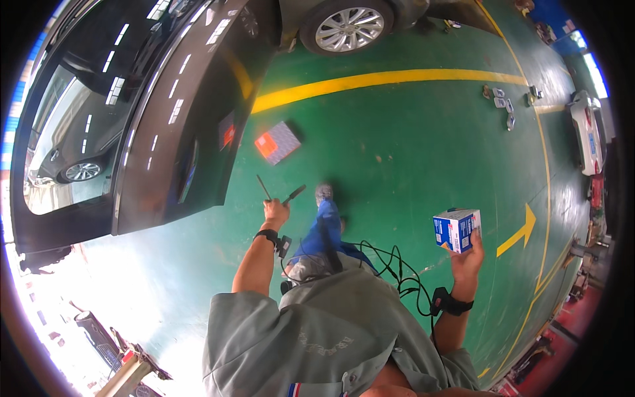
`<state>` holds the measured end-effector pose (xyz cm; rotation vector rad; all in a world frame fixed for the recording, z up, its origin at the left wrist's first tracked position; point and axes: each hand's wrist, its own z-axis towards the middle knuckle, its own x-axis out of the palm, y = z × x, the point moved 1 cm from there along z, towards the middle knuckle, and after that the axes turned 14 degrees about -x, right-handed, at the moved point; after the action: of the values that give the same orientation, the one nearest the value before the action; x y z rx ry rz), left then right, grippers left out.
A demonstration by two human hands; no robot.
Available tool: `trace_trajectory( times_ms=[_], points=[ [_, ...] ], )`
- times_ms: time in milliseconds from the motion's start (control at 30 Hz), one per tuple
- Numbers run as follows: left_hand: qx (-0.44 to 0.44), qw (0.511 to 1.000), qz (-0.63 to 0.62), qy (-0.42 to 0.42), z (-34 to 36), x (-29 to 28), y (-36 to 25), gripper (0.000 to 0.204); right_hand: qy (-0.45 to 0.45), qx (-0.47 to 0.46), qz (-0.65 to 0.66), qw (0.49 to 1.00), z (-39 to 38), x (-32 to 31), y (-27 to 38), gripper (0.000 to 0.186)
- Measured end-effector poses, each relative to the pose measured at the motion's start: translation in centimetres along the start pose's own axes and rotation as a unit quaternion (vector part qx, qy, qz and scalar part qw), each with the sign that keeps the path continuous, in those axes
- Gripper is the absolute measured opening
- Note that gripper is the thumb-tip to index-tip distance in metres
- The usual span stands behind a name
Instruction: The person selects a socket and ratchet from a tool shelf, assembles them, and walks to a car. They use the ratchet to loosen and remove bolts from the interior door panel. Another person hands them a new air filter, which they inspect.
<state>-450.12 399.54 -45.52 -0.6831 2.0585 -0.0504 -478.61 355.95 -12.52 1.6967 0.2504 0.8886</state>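
My left hand [276, 212] is closed around two slim tools that spread apart in a V. One is a thin dark rod [264, 187]; the other has a thicker dark end [295, 194]. Their exact kind cannot be made out. Out to the right, my right hand [468, 257] grips a small blue and white cardboard box [455, 231] from its near right side. An orange and grey box [278, 143] lies on the green floor beyond my left hand, near the edge of a dark car door [178, 126].
The car door stands at the left, with a car wheel [349, 30] at the far side. Black cables [403, 268] hang beside my body. Several small parts [501, 100] lie on the floor at far right, near a white car bumper [587, 132]. Yellow lines [390, 77] mark the floor.
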Motion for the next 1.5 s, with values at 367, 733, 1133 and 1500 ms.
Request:
trace_trajectory(
  times_ms=[367, 733, 1133, 1500],
  points=[
    [-0.022, 0.996, -0.066, 0.049, -1.4, 3.9, 0.2, 0.099, 0.191, 0.021, 0.026, 0.981, -0.5, -0.8, -3.9, 0.073],
    [0.466, 0.736, -0.335, 0.36, -28.9, -7.4, -17.4, 0.096, 0.217, 0.154, 0.297, 0.917, 0.6, 4.8, -9.0, 0.076],
    [0.286, 0.766, -0.552, 0.161, -38.5, -7.3, -19.2, 0.087, 0.61, -0.044, -0.099, 0.785, 8.5, 7.1, 0.9, 0.07],
    [0.129, 0.729, -0.67, 0.059, -50.8, -5.8, -13.5, 0.079, 0.772, 0.02, -0.044, 0.634, 1.9, 8.7, 3.4, 0.068]
  ],
)
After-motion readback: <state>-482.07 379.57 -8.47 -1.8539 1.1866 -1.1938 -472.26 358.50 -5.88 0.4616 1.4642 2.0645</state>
